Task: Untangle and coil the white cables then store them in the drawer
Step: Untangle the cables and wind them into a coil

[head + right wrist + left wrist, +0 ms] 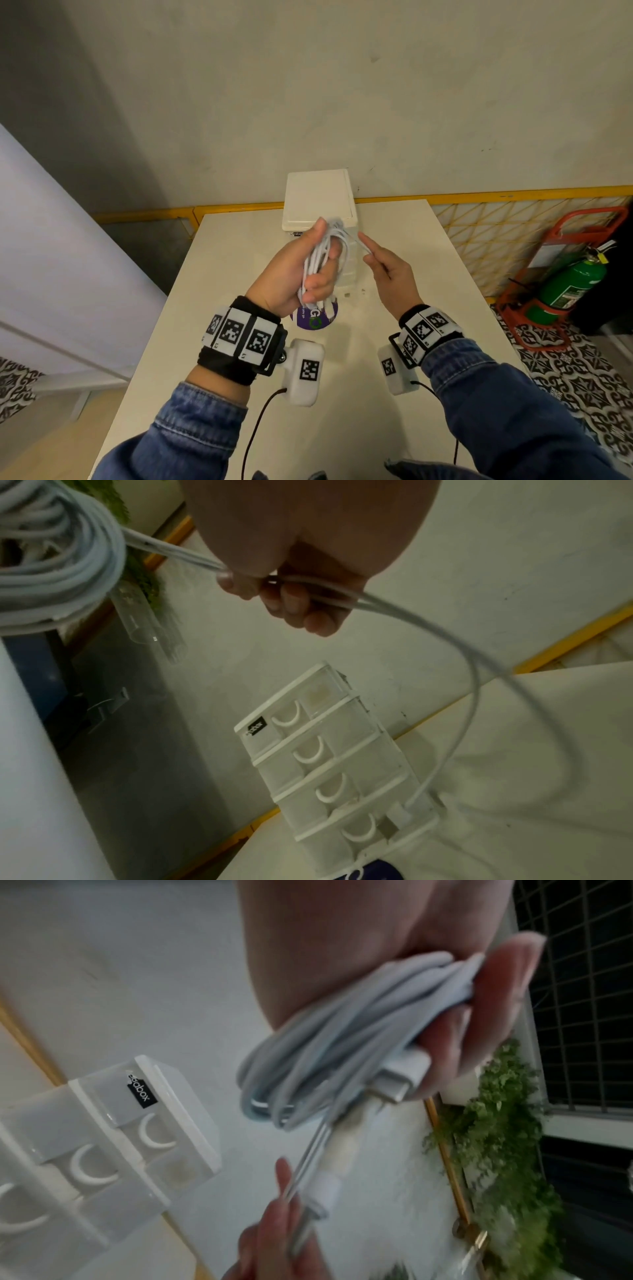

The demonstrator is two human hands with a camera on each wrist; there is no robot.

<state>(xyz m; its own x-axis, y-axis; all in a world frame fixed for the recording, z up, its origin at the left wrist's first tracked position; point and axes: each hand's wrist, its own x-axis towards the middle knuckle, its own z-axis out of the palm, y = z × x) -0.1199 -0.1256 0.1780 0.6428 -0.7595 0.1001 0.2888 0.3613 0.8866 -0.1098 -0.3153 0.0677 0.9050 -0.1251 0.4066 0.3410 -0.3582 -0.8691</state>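
Observation:
My left hand (317, 274) is raised above the table and grips a coiled bundle of white cables (325, 255). In the left wrist view its fingers (479, 1015) curl round the coil (325, 1047), with a white connector (404, 1077) tucked against them. Two loose strands (445, 631) run from the coil through my right hand (376, 255), which pinches them just right of the bundle. Past my right hand (291, 596) they hang in a loop down to a plug end (400, 813) beside the white drawer unit (318, 202). All the drawers I can see are closed.
The drawer unit stands at the far edge of the white table (428, 342), against the wall. A purple disc (317, 318) lies under my left hand. A yellow mesh fence (513, 222) and a green fire extinguisher (572, 284) stand on the floor to the right.

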